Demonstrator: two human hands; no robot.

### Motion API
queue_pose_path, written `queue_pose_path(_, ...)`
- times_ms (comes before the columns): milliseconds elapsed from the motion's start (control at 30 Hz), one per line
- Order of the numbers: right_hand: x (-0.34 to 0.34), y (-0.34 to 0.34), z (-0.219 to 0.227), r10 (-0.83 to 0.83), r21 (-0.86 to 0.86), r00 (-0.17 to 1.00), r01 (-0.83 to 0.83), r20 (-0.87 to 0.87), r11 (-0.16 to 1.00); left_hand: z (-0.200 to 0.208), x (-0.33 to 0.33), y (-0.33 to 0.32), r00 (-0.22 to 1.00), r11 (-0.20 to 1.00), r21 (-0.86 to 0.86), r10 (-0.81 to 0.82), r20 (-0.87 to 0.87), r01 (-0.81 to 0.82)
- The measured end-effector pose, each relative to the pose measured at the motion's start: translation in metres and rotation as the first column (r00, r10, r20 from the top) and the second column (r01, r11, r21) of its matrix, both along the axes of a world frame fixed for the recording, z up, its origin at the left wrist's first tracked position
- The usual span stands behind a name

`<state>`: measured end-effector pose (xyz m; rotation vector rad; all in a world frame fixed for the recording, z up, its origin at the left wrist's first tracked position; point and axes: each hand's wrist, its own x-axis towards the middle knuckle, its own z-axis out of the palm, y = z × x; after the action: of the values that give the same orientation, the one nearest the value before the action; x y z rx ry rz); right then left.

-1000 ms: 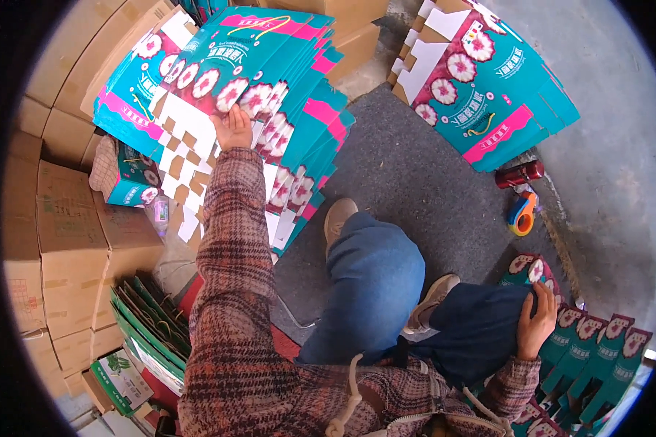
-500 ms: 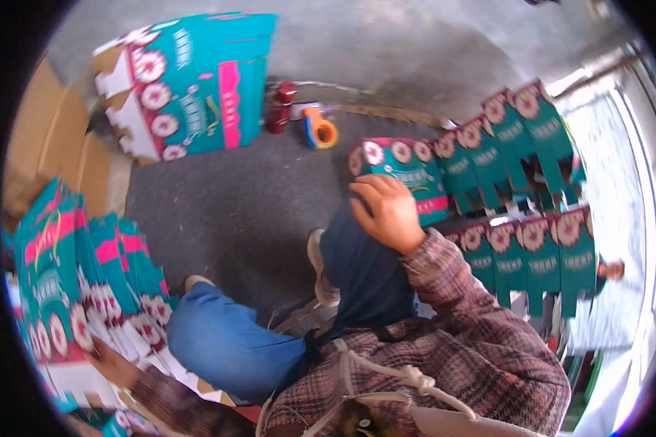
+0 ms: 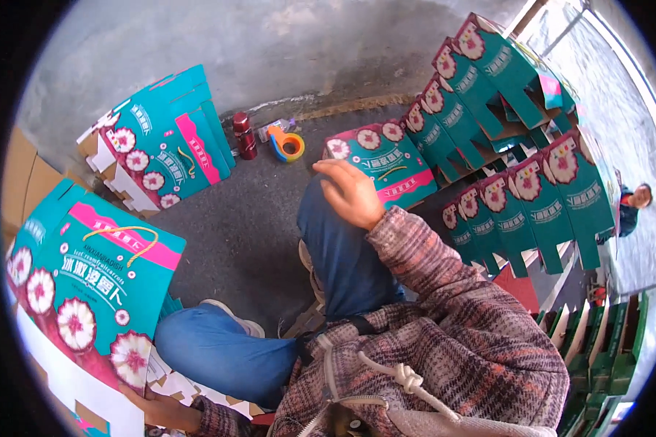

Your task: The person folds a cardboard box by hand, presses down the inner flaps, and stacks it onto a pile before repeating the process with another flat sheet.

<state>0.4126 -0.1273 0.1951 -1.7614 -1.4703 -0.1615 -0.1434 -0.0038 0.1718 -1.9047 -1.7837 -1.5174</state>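
grasping the flat teal-and-pink cardboard carton (image 3: 87, 291) at far left, its picture row slanting down toward our grip, our left hand (image 3: 162, 410) is nearer; our right hand (image 3: 351, 195) lies loose and empty over our blue denim knee (image 3: 337, 251).

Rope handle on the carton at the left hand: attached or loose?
Attached, apparently: both ends of the rope handle meet the carton.

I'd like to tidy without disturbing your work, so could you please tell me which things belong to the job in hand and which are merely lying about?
Likely part of the job:
- teal carton in the left grip
- stacked cartons near the wall
- teal boxes in rows

Apparently just lying about:
- red bottle
- orange-and-blue roll
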Motion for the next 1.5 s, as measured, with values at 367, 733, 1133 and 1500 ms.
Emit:
queue_pose_path(367,0.109,-0.106,0.026,-0.086,0.139,0.87,0.174,-0.486,0.975,0.105,0.159,0.01,0.892,0.91,-0.241,-0.228,0.389,0.338)
queue_pose_path(733,0.039,-0.011,0.089,0.153,0.027,0.956,-0.165,0.249,0.986,0.086,0.22,0.037,0.609,0.555,-0.25,-0.722,0.33,0.793)
queue_pose_path(1133,0.048,0.09,0.082,0.526,-0.505,0.722,-0.692,-0.45,0.517,0.082,0.201,0.044,0.56,0.463,-0.321,-0.741,0.371,0.826)
queue_pose_path(1500,0.0,0.147,0.044,0.391,-0.358,0.896,-0.443,-0.212,0.822,0.072,0.216,0.065,0.878,0.885,-0.128,-0.462,-0.122,0.448)
